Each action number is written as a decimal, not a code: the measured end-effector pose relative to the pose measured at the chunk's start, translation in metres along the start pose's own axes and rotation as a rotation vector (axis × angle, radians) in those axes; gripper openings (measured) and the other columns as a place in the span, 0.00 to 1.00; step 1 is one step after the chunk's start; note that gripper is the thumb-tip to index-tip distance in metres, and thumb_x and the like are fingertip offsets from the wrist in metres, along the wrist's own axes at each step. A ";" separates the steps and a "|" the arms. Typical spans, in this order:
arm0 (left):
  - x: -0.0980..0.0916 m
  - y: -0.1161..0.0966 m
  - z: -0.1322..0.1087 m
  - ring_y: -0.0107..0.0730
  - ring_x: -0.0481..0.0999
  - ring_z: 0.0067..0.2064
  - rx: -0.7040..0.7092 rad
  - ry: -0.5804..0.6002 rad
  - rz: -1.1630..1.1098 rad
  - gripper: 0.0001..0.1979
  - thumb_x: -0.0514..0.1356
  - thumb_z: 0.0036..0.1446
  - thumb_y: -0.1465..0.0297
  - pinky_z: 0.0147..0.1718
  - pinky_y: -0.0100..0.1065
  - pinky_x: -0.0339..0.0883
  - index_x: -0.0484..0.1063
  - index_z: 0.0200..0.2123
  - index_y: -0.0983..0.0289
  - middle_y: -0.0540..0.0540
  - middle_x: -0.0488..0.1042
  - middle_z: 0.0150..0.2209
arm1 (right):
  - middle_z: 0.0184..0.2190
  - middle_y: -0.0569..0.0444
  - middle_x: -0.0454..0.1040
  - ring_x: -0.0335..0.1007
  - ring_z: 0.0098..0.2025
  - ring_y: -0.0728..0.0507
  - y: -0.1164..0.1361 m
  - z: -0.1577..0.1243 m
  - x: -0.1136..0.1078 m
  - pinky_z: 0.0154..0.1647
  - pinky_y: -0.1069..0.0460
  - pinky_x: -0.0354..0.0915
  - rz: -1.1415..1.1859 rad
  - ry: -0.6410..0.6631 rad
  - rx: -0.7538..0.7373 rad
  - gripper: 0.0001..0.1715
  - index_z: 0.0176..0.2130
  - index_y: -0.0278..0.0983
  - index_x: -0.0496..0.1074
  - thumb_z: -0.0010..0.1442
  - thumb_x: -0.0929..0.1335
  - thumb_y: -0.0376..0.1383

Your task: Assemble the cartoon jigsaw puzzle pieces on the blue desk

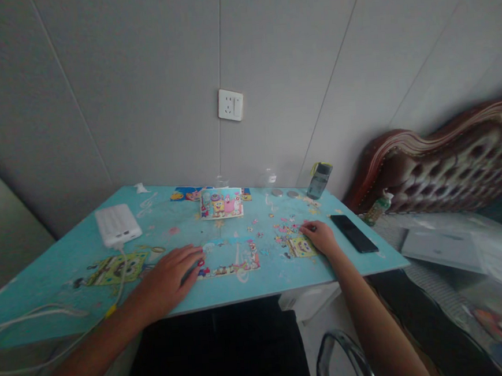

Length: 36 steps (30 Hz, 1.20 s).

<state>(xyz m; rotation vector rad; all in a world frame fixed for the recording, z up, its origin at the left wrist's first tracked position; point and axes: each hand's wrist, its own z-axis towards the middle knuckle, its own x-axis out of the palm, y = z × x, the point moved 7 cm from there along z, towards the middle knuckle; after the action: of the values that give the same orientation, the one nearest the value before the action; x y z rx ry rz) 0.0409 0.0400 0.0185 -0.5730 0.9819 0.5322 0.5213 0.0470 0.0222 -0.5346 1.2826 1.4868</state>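
A partly built jigsaw frame (233,263) lies on the turquoise table (64,249) in front of me. My left hand (171,278) rests flat on the table at the frame's left edge, fingers stretched out. My right hand (319,236) lies on a pile of loose puzzle pieces (292,237) to the right, fingertips bent down onto them; what they hold, if anything, I cannot make out. A cartoon reference picture (221,203) stands behind the frame.
A white power bank (117,224) with a cable (35,315) sits at the left. A black phone (353,233) lies by the right edge, a water bottle (319,180) at the back right. A bed with a brown headboard (449,161) stands to the right.
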 end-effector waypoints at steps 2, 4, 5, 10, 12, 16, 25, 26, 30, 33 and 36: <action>0.000 0.000 0.000 0.45 0.68 0.63 0.001 0.002 0.005 0.21 0.53 0.68 0.58 0.64 0.48 0.61 0.73 0.58 0.58 0.56 0.72 0.60 | 0.34 0.49 0.82 0.76 0.37 0.39 -0.003 0.001 0.000 0.37 0.49 0.65 -0.007 0.012 0.009 0.19 0.37 0.38 0.81 0.59 0.69 0.49; -0.001 -0.001 0.000 0.45 0.68 0.63 -0.001 0.004 0.013 0.21 0.53 0.68 0.58 0.64 0.48 0.61 0.72 0.58 0.58 0.57 0.72 0.60 | 0.34 0.50 0.81 0.75 0.36 0.40 -0.003 0.000 -0.001 0.37 0.49 0.64 -0.013 0.022 0.005 0.19 0.38 0.38 0.81 0.60 0.69 0.49; -0.001 -0.002 0.000 0.46 0.69 0.62 -0.001 0.006 0.014 0.21 0.53 0.68 0.59 0.64 0.48 0.61 0.73 0.58 0.59 0.57 0.72 0.60 | 0.36 0.49 0.81 0.75 0.37 0.40 -0.001 0.000 -0.001 0.38 0.49 0.64 -0.015 0.024 -0.001 0.19 0.40 0.38 0.81 0.60 0.68 0.49; -0.002 -0.004 0.001 0.46 0.68 0.63 -0.016 0.020 0.000 0.21 0.52 0.68 0.59 0.64 0.48 0.61 0.72 0.58 0.59 0.57 0.72 0.60 | 0.49 0.48 0.77 0.71 0.49 0.39 0.023 -0.004 0.000 0.47 0.47 0.61 -0.105 0.024 -0.128 0.22 0.53 0.45 0.78 0.65 0.66 0.48; -0.002 -0.003 0.001 0.46 0.68 0.63 -0.020 0.028 -0.006 0.21 0.52 0.68 0.59 0.64 0.49 0.60 0.72 0.59 0.59 0.57 0.72 0.60 | 0.50 0.47 0.76 0.69 0.52 0.38 0.032 -0.004 0.002 0.50 0.46 0.59 -0.160 0.032 -0.175 0.21 0.54 0.46 0.77 0.66 0.65 0.47; -0.002 -0.005 0.002 0.46 0.67 0.64 -0.015 0.042 -0.009 0.21 0.51 0.69 0.59 0.64 0.50 0.60 0.72 0.59 0.59 0.57 0.72 0.60 | 0.49 0.48 0.75 0.68 0.52 0.38 0.035 0.000 0.006 0.51 0.46 0.58 -0.168 0.035 -0.182 0.19 0.50 0.45 0.80 0.66 0.66 0.47; -0.009 -0.013 0.003 0.47 0.68 0.63 0.005 0.023 -0.022 0.20 0.51 0.70 0.62 0.63 0.51 0.61 0.72 0.58 0.61 0.58 0.74 0.58 | 0.41 0.48 0.78 0.71 0.42 0.40 0.024 0.008 0.005 0.44 0.48 0.63 -0.042 0.007 -0.143 0.22 0.42 0.37 0.80 0.59 0.68 0.50; -0.009 -0.013 0.004 0.47 0.68 0.62 0.006 0.022 -0.022 0.19 0.51 0.70 0.62 0.63 0.51 0.61 0.72 0.58 0.61 0.58 0.74 0.58 | 0.40 0.48 0.79 0.72 0.41 0.40 0.023 0.008 0.004 0.44 0.48 0.63 -0.026 -0.002 -0.143 0.22 0.41 0.37 0.79 0.59 0.68 0.50; -0.012 -0.015 0.004 0.46 0.68 0.62 0.005 0.014 -0.029 0.19 0.51 0.69 0.64 0.63 0.50 0.61 0.72 0.57 0.61 0.59 0.73 0.58 | 0.35 0.49 0.80 0.73 0.37 0.40 0.021 0.006 -0.001 0.42 0.47 0.64 0.074 -0.015 -0.138 0.20 0.38 0.36 0.79 0.60 0.67 0.49; -0.014 -0.018 0.005 0.45 0.69 0.61 0.015 -0.002 -0.029 0.18 0.52 0.69 0.65 0.62 0.49 0.62 0.72 0.56 0.61 0.58 0.74 0.57 | 0.35 0.48 0.81 0.73 0.35 0.41 0.023 0.002 -0.009 0.41 0.47 0.64 0.155 -0.062 -0.125 0.22 0.39 0.36 0.80 0.60 0.67 0.50; -0.015 -0.020 0.005 0.45 0.69 0.61 0.020 -0.007 -0.013 0.17 0.51 0.69 0.66 0.61 0.49 0.62 0.72 0.56 0.61 0.58 0.74 0.57 | 0.38 0.46 0.82 0.73 0.35 0.40 0.038 -0.004 -0.018 0.40 0.47 0.64 0.266 -0.128 -0.106 0.25 0.41 0.35 0.81 0.60 0.68 0.52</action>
<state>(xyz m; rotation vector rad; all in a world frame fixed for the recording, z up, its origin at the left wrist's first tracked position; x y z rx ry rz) 0.0501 0.0263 0.0376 -0.5590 0.9754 0.5126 0.4926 0.0402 0.0524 -0.3389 1.2144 1.7880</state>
